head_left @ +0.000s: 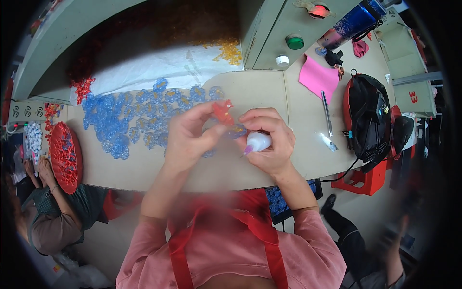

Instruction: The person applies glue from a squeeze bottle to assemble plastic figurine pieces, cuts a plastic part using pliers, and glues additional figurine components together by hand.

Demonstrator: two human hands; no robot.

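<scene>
Over the table's front half, my left hand (195, 132) pinches a small red translucent piece (223, 112) between thumb and fingers. Close beside it, my right hand (274, 137) is closed around a white squeeze bottle (260, 141) with a purple needle tip, which points down and to the left. A small blue translucent piece (237, 131) sits at the fingertips of my right hand, just below the red piece. Many clear blue pieces (113, 123), some with yellowish centres, lie spread and heaped on the table to the left of my hands.
White cloth (159, 72) inside the machine opening bears red and yellow pieces. To the right are a pink sheet (317, 76), metal tweezers (327, 113), a black bag (368, 115) and a blue tumbler (353, 24). A red tray (66, 156) stands left, near another person's hands (45, 169).
</scene>
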